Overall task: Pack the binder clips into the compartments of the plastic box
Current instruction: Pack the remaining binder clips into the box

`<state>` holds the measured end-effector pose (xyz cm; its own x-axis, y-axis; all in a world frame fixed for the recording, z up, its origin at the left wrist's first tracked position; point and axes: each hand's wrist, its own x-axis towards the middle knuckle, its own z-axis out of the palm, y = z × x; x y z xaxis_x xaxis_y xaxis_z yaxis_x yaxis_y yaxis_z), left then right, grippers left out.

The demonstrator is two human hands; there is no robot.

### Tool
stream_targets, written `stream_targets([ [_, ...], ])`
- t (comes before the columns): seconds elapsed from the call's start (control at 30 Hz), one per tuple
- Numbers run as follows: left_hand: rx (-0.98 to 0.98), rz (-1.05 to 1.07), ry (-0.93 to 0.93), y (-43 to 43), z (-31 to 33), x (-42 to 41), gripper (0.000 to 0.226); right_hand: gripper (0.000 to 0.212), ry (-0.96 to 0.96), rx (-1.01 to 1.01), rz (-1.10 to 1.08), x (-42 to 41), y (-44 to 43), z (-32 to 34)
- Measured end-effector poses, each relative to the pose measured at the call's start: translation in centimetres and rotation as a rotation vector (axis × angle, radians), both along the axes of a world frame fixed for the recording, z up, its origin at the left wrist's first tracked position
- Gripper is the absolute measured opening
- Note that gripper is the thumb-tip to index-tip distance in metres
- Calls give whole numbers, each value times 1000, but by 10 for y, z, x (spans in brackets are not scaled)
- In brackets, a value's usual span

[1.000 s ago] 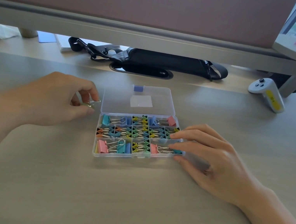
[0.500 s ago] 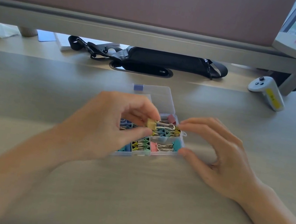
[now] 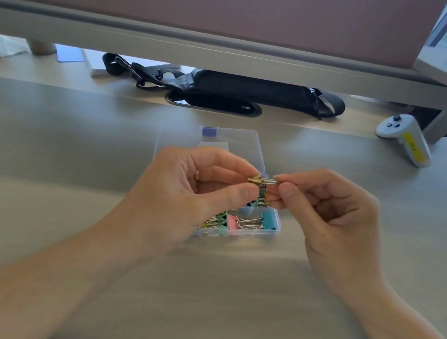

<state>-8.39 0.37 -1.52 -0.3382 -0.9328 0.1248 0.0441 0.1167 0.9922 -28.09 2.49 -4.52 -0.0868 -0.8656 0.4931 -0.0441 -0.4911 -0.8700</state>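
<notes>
While the left hand (image 3: 183, 192) pinches a small yellow binder clip (image 3: 255, 179) by its body, the right hand (image 3: 335, 213) pinches its wire handles, at frame centre above the plastic box (image 3: 267, 233). Light, stiff, springy, it probably handles best gripped by its body.

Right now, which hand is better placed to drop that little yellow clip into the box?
Probably the left hand: its fingers grip the yellow clip at its body end, above the plastic box. The right hand only pinches the clip's wire handles, so letting go there seems easier.
</notes>
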Motion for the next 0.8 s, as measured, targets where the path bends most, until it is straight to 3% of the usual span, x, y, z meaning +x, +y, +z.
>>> stream_targets([
  [0.13, -28, 9, -30, 1, 1, 0, 17, 12, -12, 35, 43, -1, -1, -1],
  [0.3, -405, -18, -448, 1, 6, 9, 32, 8, 176, 60, 113, -15, -3, -3],
  [0.37, -493, 27, -506, 2, 6, 9, 35, 10, 207, 47, 106, -16, -4, -3],
  [0.5, -468, 83, -520, 2, 4, 8, 25, 18, 205, 37, 78, -17, -5, -3],
  [0.6, -432, 89, -536, 3, 3, 8, 21, 13, 213, 44, 49, -20, -7, -7],
  [0.8, -430, 76, -601, 1, -5, 10, 16, 11, 370, 23, -4, -27, -10, -16],
])
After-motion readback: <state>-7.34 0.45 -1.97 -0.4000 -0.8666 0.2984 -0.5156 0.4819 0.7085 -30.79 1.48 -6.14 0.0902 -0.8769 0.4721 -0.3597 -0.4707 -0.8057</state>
